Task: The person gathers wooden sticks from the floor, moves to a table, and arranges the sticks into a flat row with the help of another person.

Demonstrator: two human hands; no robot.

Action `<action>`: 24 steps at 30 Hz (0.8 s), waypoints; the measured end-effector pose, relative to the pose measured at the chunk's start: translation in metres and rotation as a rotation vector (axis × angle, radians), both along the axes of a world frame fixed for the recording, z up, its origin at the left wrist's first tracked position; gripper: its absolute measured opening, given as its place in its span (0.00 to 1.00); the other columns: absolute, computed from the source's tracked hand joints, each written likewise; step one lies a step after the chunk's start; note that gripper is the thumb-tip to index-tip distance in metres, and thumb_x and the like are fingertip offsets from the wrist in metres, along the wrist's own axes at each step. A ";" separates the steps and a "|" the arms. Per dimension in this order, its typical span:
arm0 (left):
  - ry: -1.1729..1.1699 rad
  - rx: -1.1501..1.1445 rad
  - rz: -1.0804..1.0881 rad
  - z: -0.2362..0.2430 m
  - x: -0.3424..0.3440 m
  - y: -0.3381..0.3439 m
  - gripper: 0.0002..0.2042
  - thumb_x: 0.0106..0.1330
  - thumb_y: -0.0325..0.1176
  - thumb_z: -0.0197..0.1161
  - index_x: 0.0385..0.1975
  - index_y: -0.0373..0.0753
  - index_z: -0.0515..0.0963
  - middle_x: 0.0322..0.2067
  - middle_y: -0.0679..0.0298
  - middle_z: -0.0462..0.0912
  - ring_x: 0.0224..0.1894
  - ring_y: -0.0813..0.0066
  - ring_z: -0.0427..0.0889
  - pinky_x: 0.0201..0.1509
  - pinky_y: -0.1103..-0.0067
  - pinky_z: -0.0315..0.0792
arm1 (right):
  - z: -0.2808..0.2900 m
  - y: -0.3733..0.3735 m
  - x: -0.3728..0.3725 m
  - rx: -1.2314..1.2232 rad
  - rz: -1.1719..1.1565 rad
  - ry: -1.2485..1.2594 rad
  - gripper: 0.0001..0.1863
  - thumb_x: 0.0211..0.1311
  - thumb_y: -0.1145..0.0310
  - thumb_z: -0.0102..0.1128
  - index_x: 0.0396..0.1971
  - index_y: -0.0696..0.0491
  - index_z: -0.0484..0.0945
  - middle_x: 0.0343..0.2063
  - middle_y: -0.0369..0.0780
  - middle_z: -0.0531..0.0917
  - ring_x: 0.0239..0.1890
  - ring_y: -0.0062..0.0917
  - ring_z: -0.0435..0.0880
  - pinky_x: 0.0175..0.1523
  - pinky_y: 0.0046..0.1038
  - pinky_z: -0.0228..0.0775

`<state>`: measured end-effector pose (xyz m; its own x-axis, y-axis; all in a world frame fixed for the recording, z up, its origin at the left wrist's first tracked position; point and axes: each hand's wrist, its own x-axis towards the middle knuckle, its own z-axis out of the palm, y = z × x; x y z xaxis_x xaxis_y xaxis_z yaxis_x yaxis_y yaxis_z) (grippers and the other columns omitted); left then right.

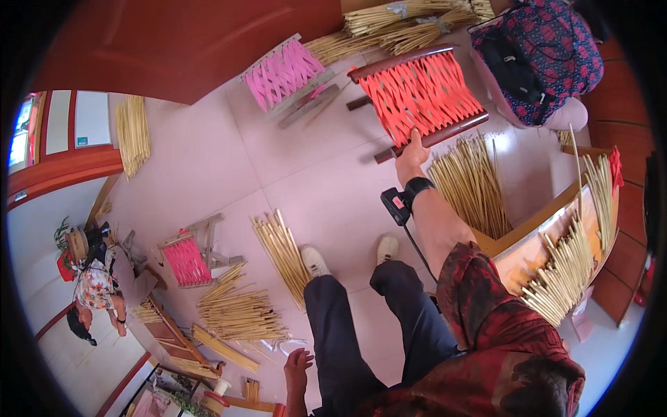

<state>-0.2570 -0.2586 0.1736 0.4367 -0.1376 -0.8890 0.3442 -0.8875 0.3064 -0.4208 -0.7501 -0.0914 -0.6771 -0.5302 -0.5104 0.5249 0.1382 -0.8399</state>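
My right hand (413, 154) reaches forward and is closed on the near dark wooden rail of a folding stool (420, 94) with a woven orange-red strap seat. The stool is tilted, its seat facing up toward me. A black watch-like band and a small black device are on my right wrist. Low in view, beside my left leg, hangs my left hand (299, 365), its fingers loosely curled and apart with nothing visible in them. Nearest to it lie thin straw-coloured sticks (240, 313) spread on the floor.
A pink-strapped stool (283, 75) stands ahead, another (187, 260) to the left. Stick bundles (410, 24) lie at the back, more sticks (472, 184) right of my arm, some on a wooden bench (528, 267). A patterned backpack (538, 62) is far right; another person (104, 288) sits left.
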 end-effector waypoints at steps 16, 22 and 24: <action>-0.058 -0.309 -0.584 -0.011 0.129 -0.057 0.10 0.62 0.29 0.48 0.40 0.32 0.69 0.33 0.59 0.76 0.33 0.75 0.77 0.36 0.82 0.71 | 0.228 0.215 -0.085 0.354 0.971 0.297 0.16 0.44 0.67 0.63 0.34 0.59 0.73 0.22 0.34 0.75 0.23 0.16 0.71 0.29 0.20 0.65; 0.031 -0.506 -0.752 0.011 0.104 -0.121 0.13 0.61 0.30 0.50 0.44 0.31 0.67 0.38 0.58 0.74 0.41 0.73 0.73 0.47 0.80 0.67 | 0.250 0.342 -0.121 0.439 1.306 0.549 0.23 0.41 0.64 0.63 0.40 0.57 0.72 0.26 0.49 0.78 0.31 0.33 0.77 0.39 0.32 0.68; 0.032 -0.550 -1.003 0.012 0.080 -0.131 0.14 0.59 0.29 0.52 0.44 0.32 0.67 0.40 0.58 0.74 0.44 0.70 0.72 0.51 0.79 0.64 | 0.246 0.379 -0.131 0.544 1.387 0.507 0.22 0.41 0.61 0.62 0.38 0.56 0.72 0.28 0.49 0.78 0.33 0.38 0.77 0.39 0.34 0.68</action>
<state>-0.1768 -0.3901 0.1859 -0.1112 -0.7854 -0.6089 -0.4288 -0.5148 0.7424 -0.5521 -0.3710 0.1542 0.0088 -0.6945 -0.7194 -0.5725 0.5864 -0.5731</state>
